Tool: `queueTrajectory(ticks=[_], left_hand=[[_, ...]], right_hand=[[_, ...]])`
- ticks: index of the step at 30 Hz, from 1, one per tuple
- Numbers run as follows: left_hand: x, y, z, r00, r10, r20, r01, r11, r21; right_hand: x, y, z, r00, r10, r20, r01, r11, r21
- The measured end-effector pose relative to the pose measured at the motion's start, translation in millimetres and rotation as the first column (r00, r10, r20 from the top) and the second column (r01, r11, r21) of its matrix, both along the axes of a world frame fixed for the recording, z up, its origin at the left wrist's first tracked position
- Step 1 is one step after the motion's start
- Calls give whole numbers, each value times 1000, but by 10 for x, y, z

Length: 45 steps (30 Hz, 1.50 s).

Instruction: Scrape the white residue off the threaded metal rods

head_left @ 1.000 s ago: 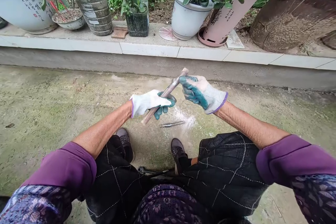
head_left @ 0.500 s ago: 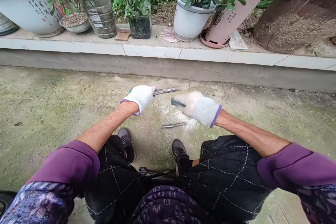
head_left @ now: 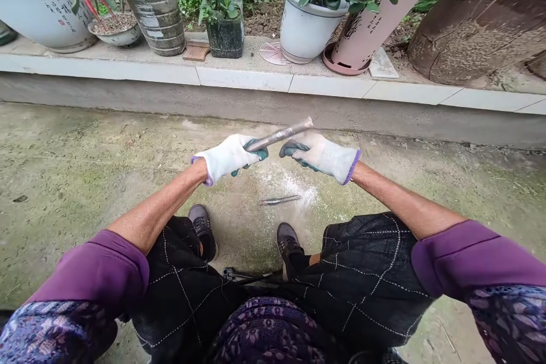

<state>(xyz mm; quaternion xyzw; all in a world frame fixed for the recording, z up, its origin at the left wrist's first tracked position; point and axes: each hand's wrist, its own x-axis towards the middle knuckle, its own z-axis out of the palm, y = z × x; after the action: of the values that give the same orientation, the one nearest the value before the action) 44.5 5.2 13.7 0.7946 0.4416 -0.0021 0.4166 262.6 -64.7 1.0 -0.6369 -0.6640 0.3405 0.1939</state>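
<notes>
My left hand [head_left: 228, 156], in a white knitted glove with a green coated palm, is closed around one end of a grey metal rod [head_left: 279, 135]. The rod slants up to the right, and its far end looks whitish and blurred. My right hand [head_left: 322, 156], gloved alike, is just below that far end with its fingers loosely bent and nothing visible in them. Motion blurs part of this hand; whether it touches the rod I cannot tell. A second, thinner metal rod [head_left: 279, 200] with a ridged surface lies on the concrete below, beside scattered white powder [head_left: 298, 187].
A low tiled ledge [head_left: 243, 79] crosses ahead, bearing a white flowerpot [head_left: 311, 28], a pink pot [head_left: 354, 42], a cut plastic bottle [head_left: 160, 23] and a wooden block [head_left: 196, 50]. My shoes [head_left: 289, 242] stand on the mossy concrete, with a dark metal object [head_left: 230, 274] between my legs.
The rod in my left hand has tilted upward, its far end rising to the right. My right hand has moved up slightly, and its fingers have loosened.
</notes>
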Motion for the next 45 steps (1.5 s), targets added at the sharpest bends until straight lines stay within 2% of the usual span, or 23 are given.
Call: queueTrajectory(ticks=[3, 6, 9, 13, 18, 20, 22, 25, 27, 29, 31, 34, 38, 42, 45], left_hand=[[-7, 100, -68, 999, 6, -44, -2, 997, 77], [7, 207, -161, 963, -107, -246, 168, 954, 246], [20, 267, -250, 871, -143, -471, 330, 880, 343], [43, 238, -334, 782, -141, -608, 436, 821, 370], [120, 55, -315, 713, -299, -635, 576, 765, 287], [139, -34, -244, 732, -352, -583, 572, 783, 246], [134, -103, -151, 805, -365, -469, 510, 829, 229], [94, -126, -37, 937, -290, -198, 332, 915, 231], [66, -75, -10, 978, -198, -61, 207, 949, 238], [46, 17, -23, 993, -115, -36, 121, 956, 269], [34, 122, -63, 991, -67, -112, 100, 941, 322], [26, 237, -151, 941, -46, -335, 178, 910, 374], [36, 233, -279, 805, -78, -588, 360, 852, 380], [103, 89, -333, 735, -220, -641, 519, 791, 324], [162, -14, -271, 724, -317, -612, 570, 776, 272]], right_hand=[[-148, -66, 16, 991, 112, 74, -117, 991, 58], [-220, -135, 23, 965, 154, 214, -177, 980, 94], [-226, -189, 71, 937, 171, 305, -203, 976, 77], [-182, -209, 212, 933, 97, 348, -124, 991, 54], [-26, -100, 246, 950, 4, 311, -47, 990, 130], [54, -31, 199, 970, -30, 242, -5, 990, 139], [118, 25, 150, 987, -23, 161, 2, 992, 130], [154, 62, 90, 998, 28, 49, -31, 997, 75], [134, 56, 54, 1000, 11, 14, -11, 999, 51], [82, 33, 23, 999, 10, 33, -13, 998, 65], [4, -6, 8, 993, 62, 105, -71, 994, 80], [-134, -95, 44, 971, 123, 206, -142, 987, 79], [-232, -194, 170, 957, 154, 246, -175, 982, 64], [-100, -127, 196, 959, 93, 266, -130, 984, 124], [78, -3, 101, 981, 44, 191, -73, 987, 146]])
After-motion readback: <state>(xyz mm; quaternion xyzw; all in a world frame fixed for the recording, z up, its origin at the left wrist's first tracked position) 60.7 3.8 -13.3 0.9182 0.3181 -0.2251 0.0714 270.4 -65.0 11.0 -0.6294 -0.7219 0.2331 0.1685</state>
